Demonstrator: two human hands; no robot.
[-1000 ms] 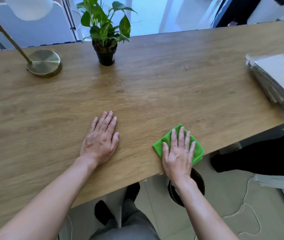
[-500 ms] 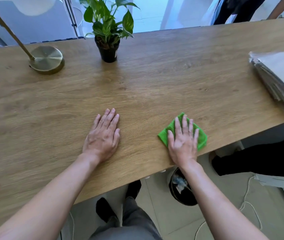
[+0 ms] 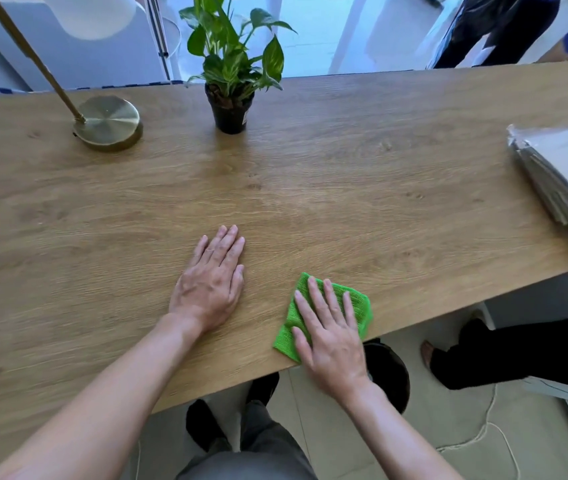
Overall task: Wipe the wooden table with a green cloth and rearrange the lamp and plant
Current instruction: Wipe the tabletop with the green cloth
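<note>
the right hand [image 3: 331,334] lies flat and spread on the green cloth [image 3: 351,299] at the table [image 3: 344,174] edge nearest the person, pressing it to wipe. the left hand [image 3: 211,282] rests open and empty, likely bracing. lamp [image 3: 107,123] and plant [image 3: 230,74] stand at the far side, probably out of the cloth's way.

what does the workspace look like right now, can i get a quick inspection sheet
surface: wooden table, bare across the middle, no spills seen
job's things: green cloth flat at the near edge; lamp with brass base at far left; potted plant upright at the far edge, apart from the lamp
clutter: stack of wrapped sheets on the right end
grippers: left hand flat on bare wood, palm down; right hand pressing flat on the cloth
cables: thin white cord on the floor, lower right
surroundings: dark bin under the table edge; other people's legs beyond and to the right
</note>
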